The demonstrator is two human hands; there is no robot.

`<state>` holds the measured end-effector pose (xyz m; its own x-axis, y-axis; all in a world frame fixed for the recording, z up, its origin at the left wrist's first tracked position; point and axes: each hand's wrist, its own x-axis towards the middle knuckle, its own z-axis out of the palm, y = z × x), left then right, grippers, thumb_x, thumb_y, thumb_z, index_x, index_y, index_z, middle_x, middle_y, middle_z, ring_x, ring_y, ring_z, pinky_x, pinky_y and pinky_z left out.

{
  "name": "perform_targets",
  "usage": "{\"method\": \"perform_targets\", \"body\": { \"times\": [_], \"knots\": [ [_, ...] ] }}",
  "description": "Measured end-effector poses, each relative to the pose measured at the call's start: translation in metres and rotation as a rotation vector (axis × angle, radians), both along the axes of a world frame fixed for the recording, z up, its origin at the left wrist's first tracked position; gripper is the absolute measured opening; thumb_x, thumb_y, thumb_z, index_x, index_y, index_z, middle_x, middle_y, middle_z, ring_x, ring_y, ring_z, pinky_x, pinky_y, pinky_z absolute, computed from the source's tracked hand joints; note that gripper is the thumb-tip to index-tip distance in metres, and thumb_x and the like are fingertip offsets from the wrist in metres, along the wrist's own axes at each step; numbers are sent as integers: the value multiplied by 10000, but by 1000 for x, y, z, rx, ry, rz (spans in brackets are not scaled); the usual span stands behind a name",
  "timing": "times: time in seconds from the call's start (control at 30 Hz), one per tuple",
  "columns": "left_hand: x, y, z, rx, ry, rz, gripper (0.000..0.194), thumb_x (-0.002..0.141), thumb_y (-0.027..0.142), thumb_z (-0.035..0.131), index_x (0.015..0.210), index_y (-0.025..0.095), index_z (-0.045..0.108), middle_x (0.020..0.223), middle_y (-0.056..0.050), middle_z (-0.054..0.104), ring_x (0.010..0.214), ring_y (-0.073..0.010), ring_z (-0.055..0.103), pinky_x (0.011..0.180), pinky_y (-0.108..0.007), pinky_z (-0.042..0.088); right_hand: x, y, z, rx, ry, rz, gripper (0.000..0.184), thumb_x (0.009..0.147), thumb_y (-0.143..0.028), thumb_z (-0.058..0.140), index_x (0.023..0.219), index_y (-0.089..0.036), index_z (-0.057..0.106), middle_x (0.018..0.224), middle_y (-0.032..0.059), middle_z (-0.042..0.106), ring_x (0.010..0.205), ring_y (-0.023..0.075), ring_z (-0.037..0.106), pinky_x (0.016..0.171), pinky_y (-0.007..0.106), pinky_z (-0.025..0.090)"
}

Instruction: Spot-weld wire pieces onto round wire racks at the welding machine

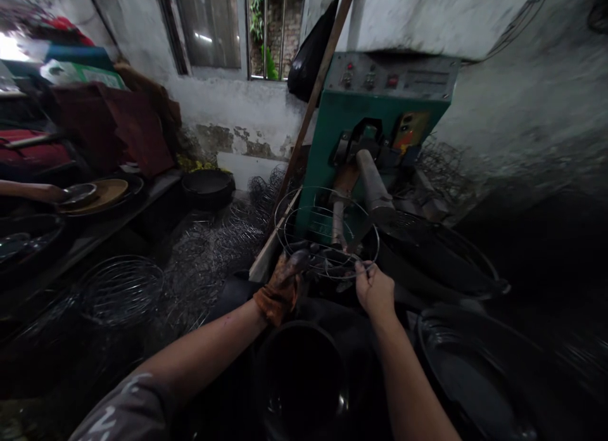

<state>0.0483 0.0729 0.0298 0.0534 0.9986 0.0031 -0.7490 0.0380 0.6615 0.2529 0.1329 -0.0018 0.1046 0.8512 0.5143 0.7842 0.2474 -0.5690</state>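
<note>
In front of me I hold a round wire frame with thin rods crossing its ring. My left hand, in a stained orange glove with blackened fingers, is closed on the near left of the ring. At the near right, my bare right hand pinches the rim between thumb and fingers. The frame is at the front of a green machine. A thick grey cylindrical arm juts from that machine, with a thinner upright rod lower down, seen through the wires. Exact contact between rod and frame cannot be made out.
Stacked wire rings and tangled wire pieces cover the floor at left. A dark basin stands by the wall. Another person's hand is at the left bench. Dark round pans lie at right; a black bucket sits below me.
</note>
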Motion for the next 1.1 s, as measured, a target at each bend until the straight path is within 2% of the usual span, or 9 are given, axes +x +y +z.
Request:
{"method": "perform_targets", "body": {
  "times": [0.13,0.2,0.37,0.47,0.8,0.93,1.0,1.1],
  "knots": [
    [11,12,4,32,-12,133,368,813,351,788,1134,220,664,1280,-120,700,1376,-359,532,1147,-508,441,0,11,-2,-4,-22,-4,462,897,-587,366,693,-236,585,545,93,598,563,243,602,578,337,421],
    [12,16,2,24,-10,152,392,791,367,816,1103,195,653,1264,-142,705,1370,-381,535,1142,-522,438,0,15,-3,16,-28,4,467,909,-584,365,676,-237,573,541,84,583,550,229,578,570,331,405],
    [7,19,-2,24,-39,128,495,721,407,870,1089,204,608,1274,-131,699,1322,-372,585,1101,-522,478,-1,20,-2,10,-43,24,366,894,-467,421,765,-201,639,613,104,629,606,237,601,593,324,409],
    [6,18,-4,22,-32,115,518,727,422,864,1112,201,597,1269,-134,694,1319,-373,588,1086,-530,491,-1,22,-1,-4,-38,12,323,858,-433,439,779,-198,646,630,111,641,626,246,614,605,326,423],
    [18,34,-22,-8,-85,155,398,789,339,813,1102,227,594,1307,-145,676,1376,-363,533,1102,-519,468,0,25,-4,-19,-6,-3,372,876,-506,437,717,-225,622,617,110,653,635,249,636,608,329,452],
    [15,29,-18,-7,-54,119,376,801,309,807,1120,243,619,1339,-126,663,1376,-339,535,1106,-499,471,-3,26,-2,-93,16,-28,321,846,-470,466,683,-231,604,625,117,665,636,252,638,610,334,458],
    [11,24,-14,8,-39,95,423,801,310,809,1174,246,622,1334,-122,666,1360,-332,552,1104,-491,478,-1,25,-1,-116,2,-32,316,846,-462,473,673,-231,603,620,122,666,621,255,639,614,340,461],
    [-1,18,-11,16,-24,59,516,827,328,784,1305,263,601,1338,-110,663,1329,-315,584,1090,-481,496,10,14,2,-100,-37,16,337,863,-477,487,755,-211,665,687,130,711,668,270,679,655,350,490]
  ]
}}
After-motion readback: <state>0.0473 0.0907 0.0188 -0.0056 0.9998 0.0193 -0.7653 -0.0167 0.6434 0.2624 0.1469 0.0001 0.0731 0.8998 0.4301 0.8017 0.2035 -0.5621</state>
